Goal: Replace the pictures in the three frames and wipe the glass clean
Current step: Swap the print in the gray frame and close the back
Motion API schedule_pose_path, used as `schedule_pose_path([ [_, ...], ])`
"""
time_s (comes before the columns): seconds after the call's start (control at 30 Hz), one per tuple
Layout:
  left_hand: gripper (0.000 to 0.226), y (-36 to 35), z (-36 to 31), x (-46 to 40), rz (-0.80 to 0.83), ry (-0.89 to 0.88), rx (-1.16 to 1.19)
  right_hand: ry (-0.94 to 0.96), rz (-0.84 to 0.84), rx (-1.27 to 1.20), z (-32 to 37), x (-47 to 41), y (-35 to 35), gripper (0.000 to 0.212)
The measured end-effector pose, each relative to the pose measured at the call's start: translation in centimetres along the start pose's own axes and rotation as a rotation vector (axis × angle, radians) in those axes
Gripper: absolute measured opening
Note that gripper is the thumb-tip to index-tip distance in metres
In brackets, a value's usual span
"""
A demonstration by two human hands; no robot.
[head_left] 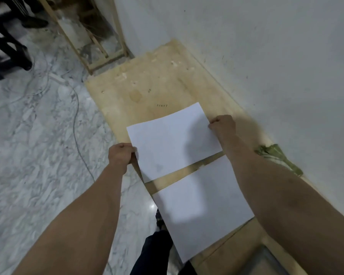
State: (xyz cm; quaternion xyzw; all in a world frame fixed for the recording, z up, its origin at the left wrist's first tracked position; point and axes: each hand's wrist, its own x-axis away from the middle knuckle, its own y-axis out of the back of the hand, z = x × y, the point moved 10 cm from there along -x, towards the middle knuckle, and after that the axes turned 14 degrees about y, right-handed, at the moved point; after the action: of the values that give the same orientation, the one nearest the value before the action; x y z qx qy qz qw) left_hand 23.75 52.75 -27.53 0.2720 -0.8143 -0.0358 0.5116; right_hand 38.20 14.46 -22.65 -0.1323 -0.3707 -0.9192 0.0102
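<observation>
Both hands pinch one white sheet over the table — left hand at its near-left edge, right hand at the far-right edge. A second sheet lies nearer, apparently flat — no frame visible.

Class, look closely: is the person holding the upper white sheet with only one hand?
No, the left hand and right hand each pinch an opposite edge of the upper white sheet.

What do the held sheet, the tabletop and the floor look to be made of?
Held sheet: thin white matte paper, slightly curled. Tabletop: pale unfinished plywood, probably, with knots and stains. Floor: glossy grey-veined marble or marble-look tile, with a light glare.
</observation>
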Motion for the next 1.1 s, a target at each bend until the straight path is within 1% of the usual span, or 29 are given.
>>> schedule_pose_path([
  [0.13, 0.014, 0.4, 0.7, -0.1, -0.049, -0.001, -0.069, 0.034, 0.071, 0.024, 0.2, -1.6, -1.5, 0.008],
  [0.2, 0.012, 0.7, 1.6, 0.5, -0.084, 0.006, -0.085, 0.032, 0.108, 0.02, -0.4, -1.4, -2.0, 0.01],
  [0.27, 0.025, 1.1, 2.7, 1.1, -0.132, 0.02, -0.077, 0.032, 0.146, 0.049, -1.4, -0.7, -2.1, 0.011],
  [0.3, 0.027, 1.3, 3.2, 1.5, -0.161, 0.02, -0.079, 0.033, 0.162, 0.072, -2.0, -0.1, -1.8, 0.009],
  [0.37, 0.025, 1.5, 4.0, 2.4, -0.216, 0.01, -0.092, 0.031, 0.187, 0.119, -3.3, 1.4, -0.9, 0.009],
  [0.4, 0.024, 1.3, 4.3, 3.0, -0.233, 0.001, -0.098, 0.026, 0.197, 0.159, -3.9, 2.3, -0.3, 0.004],
  [0.43, 0.024, 1.2, 4.7, 3.9, -0.245, -0.016, -0.109, 0.022, 0.195, 0.21, -4.6, 3.3, 0.6, 0.005],
  [0.47, 0.023, 1.0, 5.3, 4.9, -0.257, -0.034, -0.12, 0.023, 0.186, 0.266, -5.4, 4.1, 1.3, 0.013],
  [0.5, 0.024, 0.9, 6.1, 5.9, -0.259, -0.048, -0.126, 0.024, 0.193, 0.309, -6.2, 4.9, 1.8, 0.016],
  [0.53, 0.025, 0.7, 7.2, 6.7, -0.252, -0.049, -0.132, 0.012, 0.219, 0.334, -7.1, 5.8, 2.2, 0.015],
  [0.6, 0.033, 0.5, 10.5, 7.7, -0.208, -0.001, -0.136, -0.025, 0.277, 0.302, -8.9, 7.6, 2.5, 0.011],
  [0.63, 0.036, 0.3, 12.4, 8.0, -0.155, 0.056, -0.123, -0.04, 0.289, 0.278, -9.7, 8.4, 2.6, 0.019],
  [0.67, 0.037, -0.1, 14.3, 8.2, -0.073, 0.138, -0.103, -0.048, 0.298, 0.272, -10.1, 9.3, 2.6, 0.026],
  [0.73, 0.034, -1.8, 17.9, 9.5, 0.158, 0.305, -0.076, -0.06, 0.287, 0.289, -10.2, 11.1, 2.6, 0.03],
  [0.77, 0.033, -2.6, 19.2, 10.3, 0.255, 0.346, -0.085, -0.071, 0.27, 0.295, -10.3, 12.0, 2.4, 0.031],
  [0.8, 0.031, -3.2, 20.0, 10.9, 0.301, 0.344, -0.083, -0.085, 0.257, 0.307, -10.5, 12.8, 2.1, 0.034],
  [0.83, 0.027, -3.3, 20.3, 11.1, 0.294, 0.317, -0.058, -0.094, 0.246, 0.321, -10.6, 13.4, 1.8, 0.038],
  [0.9, 0.018, -2.9, 20.6, 11.4, 0.222, 0.257, 0.017, -0.122, 0.229, 0.319, -10.9, 14.5, 1.2, 0.05],
  [1.0, 0.01, -2.9, 19.8, 11.4, 0.177, 0.214, 0.072, -0.205, 0.206, 0.188, -11.7, 15.5, 0.6, 0.071],
  [1.03, 0.007, -2.9, 19.2, 11.6, 0.181, 0.204, 0.083, -0.223, 0.202, 0.156, -11.8, 15.7, 0.4, 0.075],
  [1.1, 0.002, -3.0, 18.2, 11.9, 0.237, 0.199, 0.11, -0.238, 0.199, 0.156, -11.8, 16.2, 0.7, 0.071],
])
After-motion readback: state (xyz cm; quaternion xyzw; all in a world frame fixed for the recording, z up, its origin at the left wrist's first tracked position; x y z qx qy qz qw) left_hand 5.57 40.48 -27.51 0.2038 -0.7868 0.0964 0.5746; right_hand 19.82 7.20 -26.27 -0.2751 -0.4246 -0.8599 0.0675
